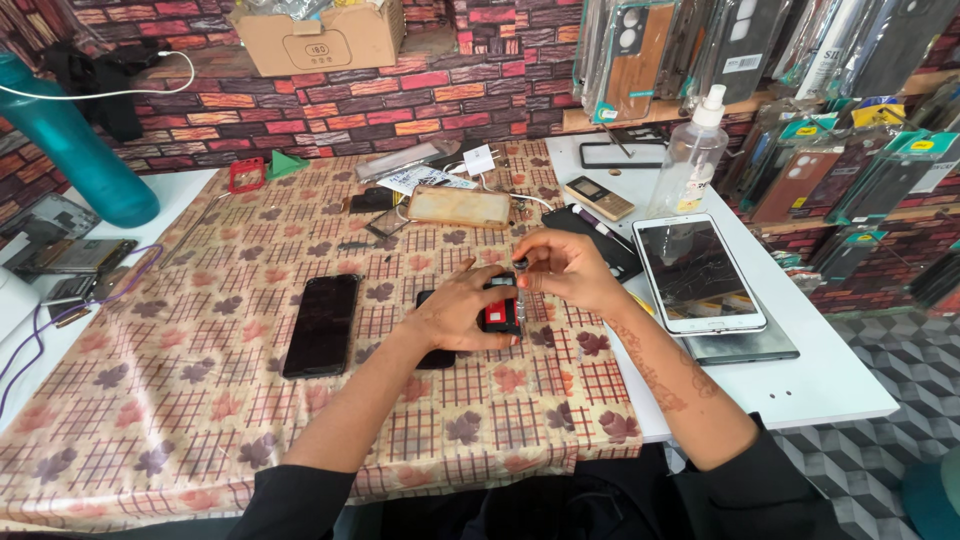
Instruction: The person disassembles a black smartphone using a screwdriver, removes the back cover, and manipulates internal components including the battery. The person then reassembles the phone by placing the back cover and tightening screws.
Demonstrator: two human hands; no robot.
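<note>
1. The left hand (455, 310) is clenched around a small red-and-black device (500, 308), holding it just above the patterned cloth (180, 400) that covers the surface (800, 380). The device is the landmark here.
2. The right hand (562, 268) sits just above and to the right of the device, thumb and forefinger pinched on a tiny dark part at its top edge. What the part is cannot be made out.
3. Likely risk: the pinched part is very small. If the fingers slip, it could drop onto the busy leaf-and-check pattern below the device and be hard to find.
4. A dark phone (322, 325) lies flat to the left of the device, and another dark slab (432, 352) sits partly under the left wrist. A sudden jerk of the left forearm could shove or scrape either one.
5. To the right of the device, a white tablet (698, 273) with a cracked-looking screen rests on a grey slab near the surface's edge. A sweep of the right elbow could push it toward the drop.
6. Beyond the tablet, up and right of the device, stands a clear spray bottle (692, 160). Knocked over, it might wet the tablet or the small keypad phone (598, 198) close by.
7. Loose white cable (500, 190) lies behind the device and could snag a reaching hand.
</note>
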